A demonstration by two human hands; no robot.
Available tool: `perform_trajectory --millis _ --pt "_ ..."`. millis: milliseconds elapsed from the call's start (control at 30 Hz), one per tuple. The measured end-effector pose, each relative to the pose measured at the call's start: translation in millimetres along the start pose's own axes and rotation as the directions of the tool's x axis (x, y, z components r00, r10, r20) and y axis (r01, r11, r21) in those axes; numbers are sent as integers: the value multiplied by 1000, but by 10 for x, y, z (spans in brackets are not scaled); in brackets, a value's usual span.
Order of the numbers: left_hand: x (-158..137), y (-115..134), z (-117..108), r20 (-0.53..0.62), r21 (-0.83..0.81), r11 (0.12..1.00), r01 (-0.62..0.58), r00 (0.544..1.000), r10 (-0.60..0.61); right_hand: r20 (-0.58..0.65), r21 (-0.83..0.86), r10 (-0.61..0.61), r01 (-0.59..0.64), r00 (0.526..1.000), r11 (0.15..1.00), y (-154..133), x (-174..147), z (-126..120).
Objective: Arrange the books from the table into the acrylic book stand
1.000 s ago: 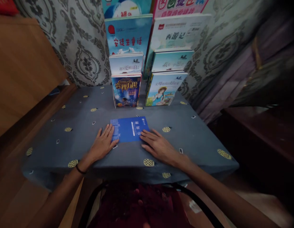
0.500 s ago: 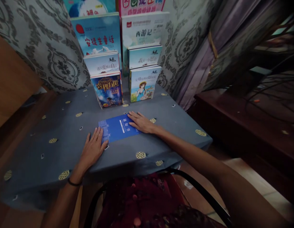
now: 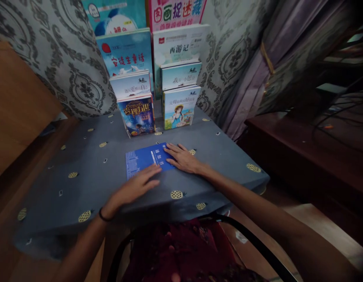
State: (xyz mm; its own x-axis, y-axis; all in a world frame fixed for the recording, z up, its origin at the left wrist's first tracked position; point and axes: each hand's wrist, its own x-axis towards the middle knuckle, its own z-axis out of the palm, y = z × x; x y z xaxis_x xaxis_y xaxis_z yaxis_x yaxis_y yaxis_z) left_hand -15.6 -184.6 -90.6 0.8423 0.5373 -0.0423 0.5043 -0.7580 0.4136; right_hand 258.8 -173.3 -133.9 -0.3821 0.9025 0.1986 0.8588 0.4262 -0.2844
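A blue booklet (image 3: 143, 156) with white printing lies flat on the cloth-covered table (image 3: 90, 166), turned sideways to me. My right hand (image 3: 183, 157) rests on its right end, palm down with the fingers stretched out. Over the near edge of the booklet is my left hand (image 3: 139, 184), fingers extended and a dark band on the wrist. Whether the left fingertips touch the cover or hover just above it, I cannot tell. Neither hand grips anything.
Behind the booklet, books stand in two stepped columns, with a dark blue book (image 3: 139, 117) in front on the left and a light blue one (image 3: 180, 109) on the right. A patterned curtain (image 3: 225, 58) hangs behind. At right is a dark red wooden cabinet (image 3: 301, 152).
My left hand has moved right, from the booklet's left end to over its near edge. The right hand stays on the right end. The view has shifted slightly.
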Motion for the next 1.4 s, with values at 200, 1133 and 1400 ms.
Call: perform_trajectory --millis 200,1133,1400 --pt "542 -655 -469 -184 186 908 376 921 -344 -1 32 -5 5 1000 999 -5 -18 -64" --pt "-182 11 9 -85 272 961 49 996 -27 -434 562 218 73 874 824 -158 -38 -272" --pt "-10 221 163 29 225 972 -64 998 59 -56 257 -129 139 990 956 -383 -14 3"
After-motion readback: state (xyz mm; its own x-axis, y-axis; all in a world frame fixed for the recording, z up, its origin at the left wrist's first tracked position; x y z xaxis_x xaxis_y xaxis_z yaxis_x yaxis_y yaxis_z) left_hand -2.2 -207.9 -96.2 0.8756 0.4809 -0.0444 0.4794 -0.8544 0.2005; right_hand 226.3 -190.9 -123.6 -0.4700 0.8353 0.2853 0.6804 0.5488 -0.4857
